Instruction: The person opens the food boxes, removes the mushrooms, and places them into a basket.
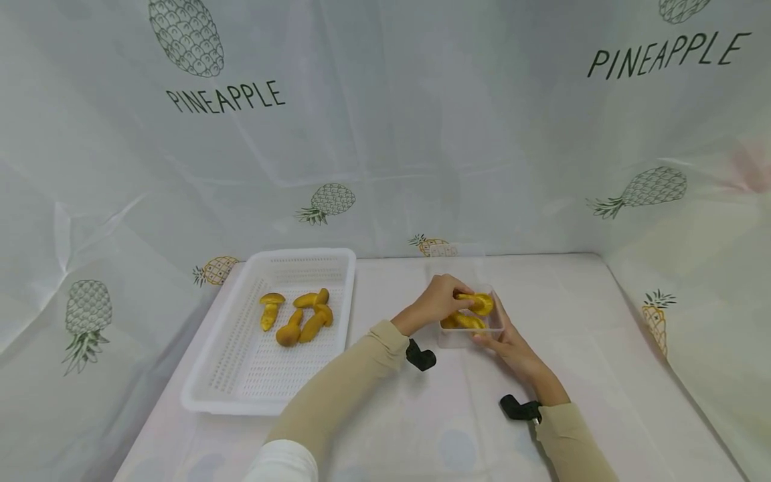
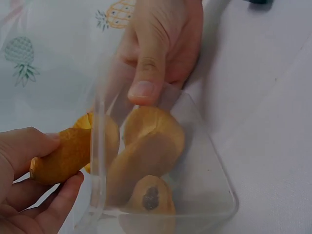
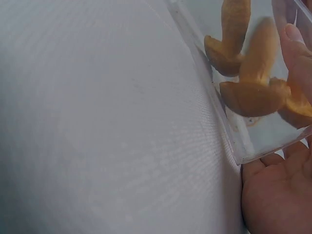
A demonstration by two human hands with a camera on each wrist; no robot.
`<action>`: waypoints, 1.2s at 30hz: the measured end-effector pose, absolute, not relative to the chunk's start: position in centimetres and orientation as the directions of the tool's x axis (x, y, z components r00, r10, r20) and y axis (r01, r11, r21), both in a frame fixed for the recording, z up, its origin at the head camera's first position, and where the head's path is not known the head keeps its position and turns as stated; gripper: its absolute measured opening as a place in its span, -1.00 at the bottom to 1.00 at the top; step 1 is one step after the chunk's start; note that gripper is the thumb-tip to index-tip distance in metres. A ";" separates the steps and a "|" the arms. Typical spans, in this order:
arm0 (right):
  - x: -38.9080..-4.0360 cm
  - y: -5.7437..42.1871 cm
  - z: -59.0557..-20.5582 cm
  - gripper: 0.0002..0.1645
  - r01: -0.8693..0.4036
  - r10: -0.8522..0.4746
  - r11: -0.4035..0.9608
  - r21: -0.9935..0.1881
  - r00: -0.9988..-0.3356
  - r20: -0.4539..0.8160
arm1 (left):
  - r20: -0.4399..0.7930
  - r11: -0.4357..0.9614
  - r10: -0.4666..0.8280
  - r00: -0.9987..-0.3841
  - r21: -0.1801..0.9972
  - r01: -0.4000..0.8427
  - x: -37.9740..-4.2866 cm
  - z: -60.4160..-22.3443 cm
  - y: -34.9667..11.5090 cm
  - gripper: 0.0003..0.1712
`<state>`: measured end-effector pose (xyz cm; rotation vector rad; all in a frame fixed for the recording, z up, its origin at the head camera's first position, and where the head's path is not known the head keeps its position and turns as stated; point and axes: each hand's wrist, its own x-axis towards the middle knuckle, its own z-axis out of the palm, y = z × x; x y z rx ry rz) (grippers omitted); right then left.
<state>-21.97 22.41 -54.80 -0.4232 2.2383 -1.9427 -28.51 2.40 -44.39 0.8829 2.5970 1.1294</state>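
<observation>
My left hand pinches a yellow-brown mushroom by its stem, with the cap over the mouth of a clear plastic box. Inside the box lie more mushrooms, seen through its wall in both wrist views. My right hand holds the box at its right side, the thumb on the near wall and the other fingers around the far side. The box's clear lid stands raised behind it.
To the left on the table sits a white perforated basket with several mushrooms in it. A white sheet printed with pineapples hangs behind the table. Dark cameras are strapped at the wrists.
</observation>
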 end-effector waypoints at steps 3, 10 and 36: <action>-22.0 22.4 -54.7 0.24 -0.119 -0.304 0.128 -0.985 -0.950 0.075 | 0.092 0.509 0.576 -0.812 0.737 0.444 -28.5 -44.1 2.0 -0.72; -21.9 22.3 -54.6 0.25 -0.112 -0.301 0.129 -0.985 -0.951 0.069 | 0.136 0.431 0.546 -0.827 0.801 0.416 -28.6 -43.2 0.8 -0.69; -22.0 22.2 -54.6 0.27 -0.101 -0.286 0.123 -0.987 -0.956 0.062 | 0.136 0.290 0.380 -0.915 0.922 0.257 -28.1 -39.1 -10.4 -0.63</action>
